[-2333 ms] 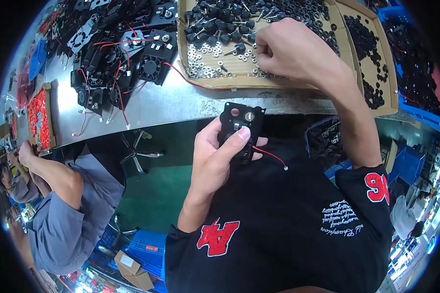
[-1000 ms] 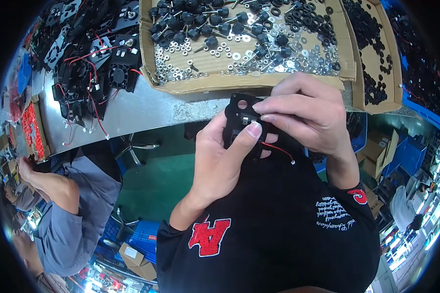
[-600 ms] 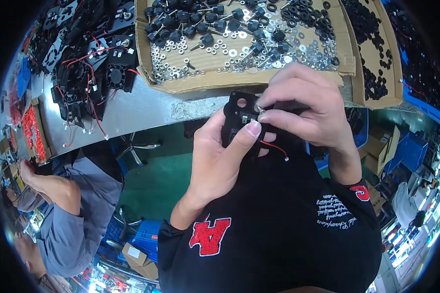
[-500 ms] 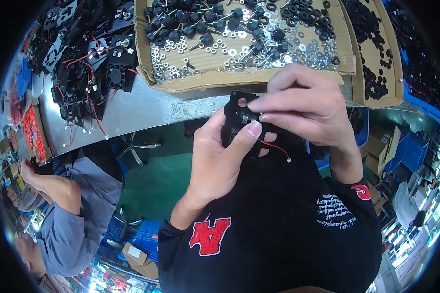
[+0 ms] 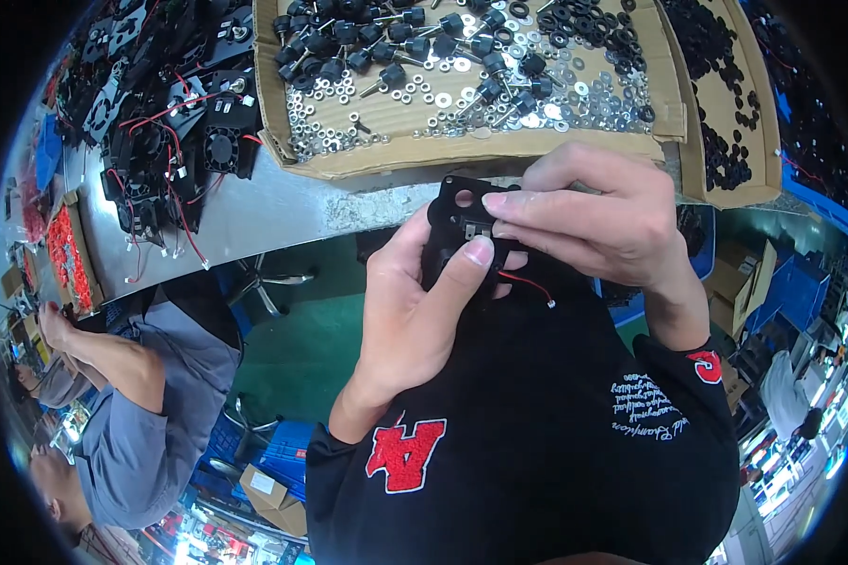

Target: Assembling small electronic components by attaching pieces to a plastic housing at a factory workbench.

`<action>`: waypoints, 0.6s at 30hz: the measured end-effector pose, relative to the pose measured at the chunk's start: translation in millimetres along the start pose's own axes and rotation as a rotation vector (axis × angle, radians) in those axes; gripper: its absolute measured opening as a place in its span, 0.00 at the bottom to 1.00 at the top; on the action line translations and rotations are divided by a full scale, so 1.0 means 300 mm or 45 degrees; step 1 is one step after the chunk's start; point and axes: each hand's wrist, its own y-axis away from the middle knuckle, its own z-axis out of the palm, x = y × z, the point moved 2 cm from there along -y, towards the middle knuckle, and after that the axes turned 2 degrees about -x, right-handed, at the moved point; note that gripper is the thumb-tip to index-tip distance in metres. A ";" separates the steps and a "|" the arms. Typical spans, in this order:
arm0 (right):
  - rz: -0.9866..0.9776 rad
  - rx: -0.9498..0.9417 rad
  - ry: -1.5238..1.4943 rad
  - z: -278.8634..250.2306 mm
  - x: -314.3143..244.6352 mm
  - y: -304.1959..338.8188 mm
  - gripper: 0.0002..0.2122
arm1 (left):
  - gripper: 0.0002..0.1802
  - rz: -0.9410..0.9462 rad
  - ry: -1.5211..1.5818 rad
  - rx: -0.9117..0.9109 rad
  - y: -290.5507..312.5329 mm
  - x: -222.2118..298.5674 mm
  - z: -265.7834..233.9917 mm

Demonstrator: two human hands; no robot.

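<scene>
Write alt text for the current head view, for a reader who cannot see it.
The left hand holds a small black part with a red wire, and the fingers of the right hand are at its upper right side. Beyond, a cardboard tray of black knobs, nuts and washers sits on a metal table, with black fan units to the left.

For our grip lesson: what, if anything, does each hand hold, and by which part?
The left hand holds a black part by its lower half. The right hand is at its upper right; whether it holds anything is hidden.
</scene>
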 end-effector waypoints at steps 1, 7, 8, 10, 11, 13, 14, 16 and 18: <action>0.000 -0.014 0.007 -0.005 0.001 0.002 0.14 | 0.18 -0.007 -0.002 0.003 0.001 0.001 0.002; 0.087 -0.013 -0.035 -0.005 -0.005 -0.009 0.17 | 0.18 0.005 -0.045 -0.033 -0.012 -0.008 -0.014; 0.180 -0.020 -0.093 -0.003 -0.006 -0.010 0.17 | 0.18 0.006 -0.045 -0.032 -0.012 -0.011 -0.014; 0.100 0.002 -0.087 0.002 0.006 -0.008 0.17 | 0.18 0.035 0.005 -0.016 -0.010 -0.014 -0.016; 0.025 0.024 -0.077 0.001 0.009 -0.004 0.17 | 0.18 0.034 0.005 -0.019 -0.012 -0.012 -0.016; 0.008 0.009 -0.079 -0.001 0.017 0.011 0.17 | 0.18 0.012 -0.015 -0.028 -0.018 -0.005 -0.015; -0.014 -0.006 -0.089 -0.001 0.018 0.016 0.17 | 0.18 0.012 -0.016 -0.025 -0.017 -0.003 -0.014; 0.003 0.010 -0.058 -0.006 0.016 0.023 0.17 | 0.17 -0.037 0.010 -0.028 -0.016 -0.003 -0.010; 0.021 0.026 -0.022 -0.010 0.013 0.024 0.17 | 0.17 -0.030 0.025 -0.031 -0.019 -0.008 -0.007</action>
